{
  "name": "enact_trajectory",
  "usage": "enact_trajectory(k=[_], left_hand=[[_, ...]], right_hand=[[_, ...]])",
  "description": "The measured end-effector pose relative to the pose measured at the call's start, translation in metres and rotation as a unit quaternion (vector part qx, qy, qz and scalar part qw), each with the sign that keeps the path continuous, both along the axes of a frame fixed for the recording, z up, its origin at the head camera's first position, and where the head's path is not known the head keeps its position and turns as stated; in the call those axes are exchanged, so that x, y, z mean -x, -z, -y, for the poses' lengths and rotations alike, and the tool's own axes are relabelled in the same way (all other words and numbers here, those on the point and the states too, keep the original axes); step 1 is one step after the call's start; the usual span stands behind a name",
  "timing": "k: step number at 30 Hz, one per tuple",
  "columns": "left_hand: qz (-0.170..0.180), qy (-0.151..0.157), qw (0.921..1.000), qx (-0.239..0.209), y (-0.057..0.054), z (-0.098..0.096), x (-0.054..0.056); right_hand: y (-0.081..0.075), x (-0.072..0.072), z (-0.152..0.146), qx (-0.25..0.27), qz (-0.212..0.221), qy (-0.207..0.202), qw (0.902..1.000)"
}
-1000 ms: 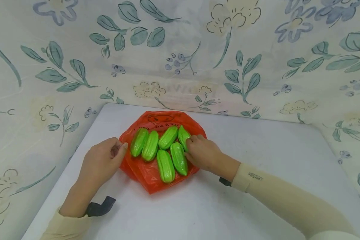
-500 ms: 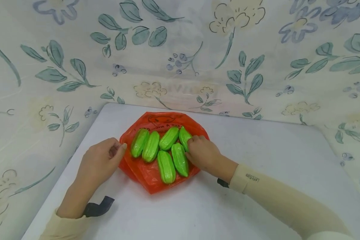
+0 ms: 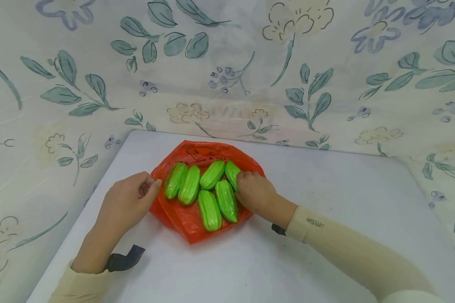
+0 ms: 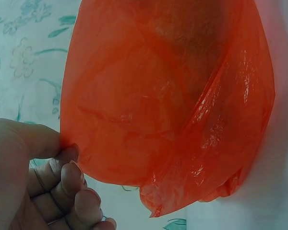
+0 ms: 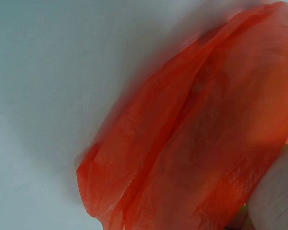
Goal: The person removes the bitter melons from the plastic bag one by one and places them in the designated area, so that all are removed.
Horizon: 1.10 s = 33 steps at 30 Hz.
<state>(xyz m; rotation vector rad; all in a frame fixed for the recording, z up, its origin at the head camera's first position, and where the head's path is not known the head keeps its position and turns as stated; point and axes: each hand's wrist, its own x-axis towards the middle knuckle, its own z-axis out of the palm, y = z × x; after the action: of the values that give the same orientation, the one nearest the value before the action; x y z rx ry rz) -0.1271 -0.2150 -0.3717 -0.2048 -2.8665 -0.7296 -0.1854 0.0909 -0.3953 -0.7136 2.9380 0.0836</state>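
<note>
A red plastic bag (image 3: 191, 229) lies spread with its mouth facing up. Several glossy green star fruits (image 3: 210, 210), long and ridged, sit inside it. At the bag's left edge my left hand (image 3: 127, 202) pinches the rim between thumb and forefinger; the left wrist view shows the thumb and finger (image 4: 48, 143) at the thin film. My right hand (image 3: 258, 193) reaches over the right rim, fingers curled at the rightmost star fruit (image 3: 232, 171), whose lower part the hand hides. In the right wrist view, the bag's outer side (image 5: 182, 143) covers most of the fingers.
The white table (image 3: 326, 202) carries the bag near its back edge. Behind and to the left hangs a floral cloth (image 3: 242, 63). Dark straps (image 3: 126, 259) show below each wrist.
Both hands keep nearly the same places. The right forearm has shifted slightly left; the star fruits and bag lie almost as before.
</note>
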Motion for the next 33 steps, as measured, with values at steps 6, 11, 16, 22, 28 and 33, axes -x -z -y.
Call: enact_trajectory(k=[6, 11, 16, 22, 28, 33], left_hand=[[0.005, -0.002, 1.0000, 0.002, -0.001, -0.001, 0.000], [0.019, -0.005, 0.9998, -0.001, -0.001, -0.001, 0.000], [0.020, -0.007, 0.9998, -0.003, -0.002, 0.000, 0.000], [0.008, -0.004, 1.0000, -0.004, -0.001, 0.001, -0.001], [0.001, -0.009, 1.0000, 0.000, -0.002, 0.002, -0.001], [-0.005, -0.012, 0.9999, -0.001, -0.001, 0.002, -0.001]], right_hand=[[0.001, 0.000, -0.002, -0.001, -0.013, -0.001, 0.9999], [-0.002, 0.000, -0.004, 0.028, 0.013, 0.014, 0.9994], [-0.009, -0.001, -0.005, 0.063, 0.033, 0.017, 0.9974], [-0.014, -0.006, -0.009, 0.084, 0.037, 0.009, 0.9957], [-0.015, -0.014, -0.013, 0.125, 0.038, 0.005, 0.9914], [-0.016, -0.018, -0.018, 0.145, 0.032, -0.004, 0.9889]])
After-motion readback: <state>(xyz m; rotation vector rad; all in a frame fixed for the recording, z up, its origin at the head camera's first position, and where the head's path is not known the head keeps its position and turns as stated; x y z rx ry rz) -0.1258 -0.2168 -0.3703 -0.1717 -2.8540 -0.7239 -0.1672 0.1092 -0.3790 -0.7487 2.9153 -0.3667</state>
